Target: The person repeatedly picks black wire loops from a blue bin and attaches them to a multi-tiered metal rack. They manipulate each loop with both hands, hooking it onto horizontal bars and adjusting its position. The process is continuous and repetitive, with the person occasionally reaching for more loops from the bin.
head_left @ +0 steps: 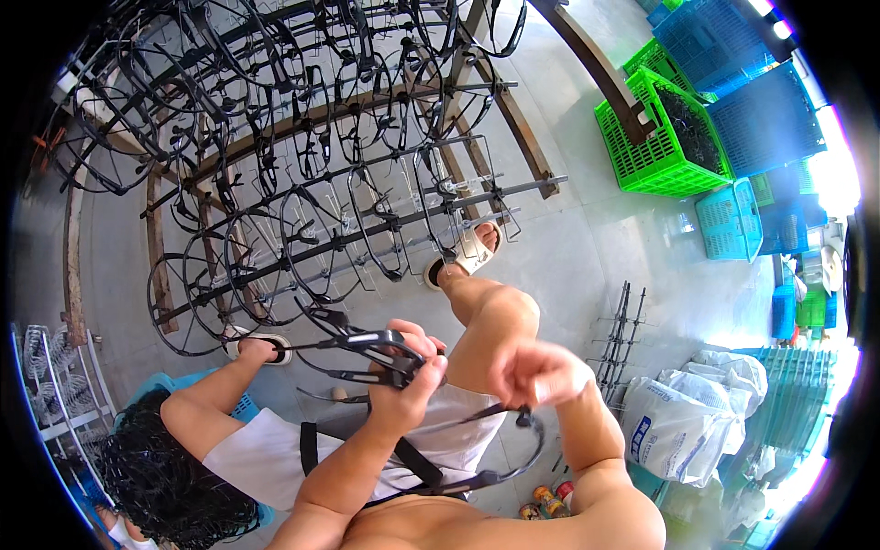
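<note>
My left hand (408, 380) is closed around a bunch of thin black curved plastic frames (344, 344), whose looped ends stick out to the left. To the right of it, my right hand (541, 374) is slightly blurred, its fingers curled in at the end of another black curved plastic frame (536, 449). That frame bows round below the right hand and back toward my lap. Ahead of me stands a rack with black crossbars (353, 243) and wire hooks, and many similar black frames (298, 229) hang on it in rows.
A blue basket heaped with black frames (174, 467) is at my left. Green crates (655, 137) and blue crates (761, 115) stand at the far right. White plastic bags (678, 422) lie to my right, near a bare black hook bar (623, 339). Rusty rack legs (527, 142) reach outward.
</note>
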The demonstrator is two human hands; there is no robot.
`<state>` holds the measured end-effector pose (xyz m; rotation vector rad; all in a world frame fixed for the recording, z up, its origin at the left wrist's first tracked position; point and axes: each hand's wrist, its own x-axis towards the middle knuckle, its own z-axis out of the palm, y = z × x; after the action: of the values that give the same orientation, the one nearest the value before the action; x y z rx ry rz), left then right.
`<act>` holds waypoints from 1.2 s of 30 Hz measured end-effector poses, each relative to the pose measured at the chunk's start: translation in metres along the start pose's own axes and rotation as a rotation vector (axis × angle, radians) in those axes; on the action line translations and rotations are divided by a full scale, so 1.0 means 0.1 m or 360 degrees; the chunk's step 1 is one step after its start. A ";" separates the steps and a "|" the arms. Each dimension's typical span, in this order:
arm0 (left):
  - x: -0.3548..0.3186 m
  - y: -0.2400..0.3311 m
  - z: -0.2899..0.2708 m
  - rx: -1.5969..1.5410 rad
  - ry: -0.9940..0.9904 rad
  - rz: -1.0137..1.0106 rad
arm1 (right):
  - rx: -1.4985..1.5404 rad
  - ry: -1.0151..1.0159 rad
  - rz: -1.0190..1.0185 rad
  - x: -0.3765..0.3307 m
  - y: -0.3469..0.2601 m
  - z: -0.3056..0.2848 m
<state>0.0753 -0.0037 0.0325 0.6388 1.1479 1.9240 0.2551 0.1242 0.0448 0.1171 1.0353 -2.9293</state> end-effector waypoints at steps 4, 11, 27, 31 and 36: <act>-0.20 -0.04 0.03 -0.0056 -0.0092 -0.0218 | -0.0764 -0.0650 0.0485 0.13 0.05 0.18; -0.41 -0.48 0.03 0.0104 0.0204 -0.0324 | -0.2254 -0.0549 0.0569 0.04 0.82 0.58; -0.02 -0.32 0.10 0.0313 -0.0364 0.0309 | -0.0350 0.0610 -0.1212 0.04 -1.24 0.25; 0.09 -0.18 0.28 0.0677 -0.0456 0.0383 | -0.0358 0.1206 -0.1022 0.35 -1.55 0.11; 0.28 -0.36 0.43 0.0875 -0.0425 0.0641 | -0.0750 0.1408 -0.0475 1.14 -1.43 -0.39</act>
<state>0.1048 0.0507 0.0216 1.4719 1.4604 1.7560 0.1358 0.2587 0.0948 1.4324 1.9347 -2.7465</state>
